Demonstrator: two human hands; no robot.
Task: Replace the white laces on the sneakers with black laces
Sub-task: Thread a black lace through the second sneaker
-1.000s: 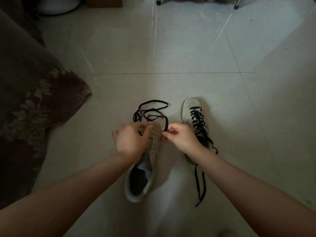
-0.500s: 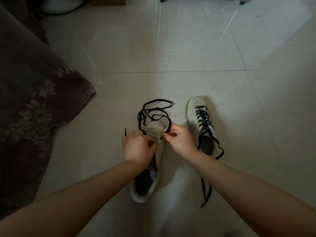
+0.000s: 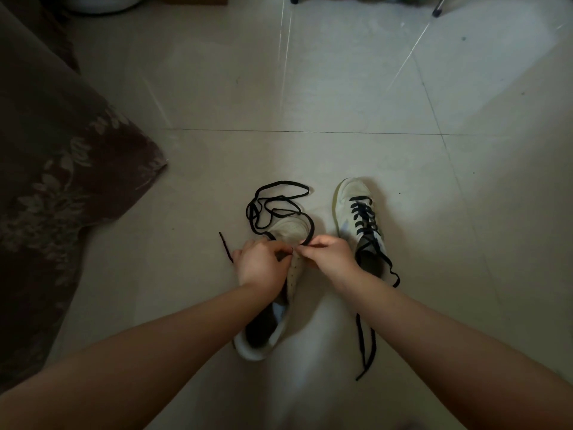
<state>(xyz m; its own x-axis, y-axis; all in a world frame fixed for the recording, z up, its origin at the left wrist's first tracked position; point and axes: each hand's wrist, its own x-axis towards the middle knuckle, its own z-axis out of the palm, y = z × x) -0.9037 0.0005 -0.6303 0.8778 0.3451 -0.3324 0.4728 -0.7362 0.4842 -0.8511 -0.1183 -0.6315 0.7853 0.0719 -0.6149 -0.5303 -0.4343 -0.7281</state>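
Left hand (image 3: 262, 263) and right hand (image 3: 330, 257) each apparently pinch the black lace (image 3: 279, 201) over the unlaced sneaker (image 3: 290, 231).

Domestic room, dim. Glossy tiled floor (image 3: 341, 88); brown floral-patterned fabric (image 3: 62, 169) draped at the floor's left; furniture legs (image 3: 437, 10) along the floor's far edge.

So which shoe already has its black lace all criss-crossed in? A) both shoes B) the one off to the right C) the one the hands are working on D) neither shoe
B: the right sneaker shows black crossings up its front, while the sneaker under the hands has only a loose black lace.
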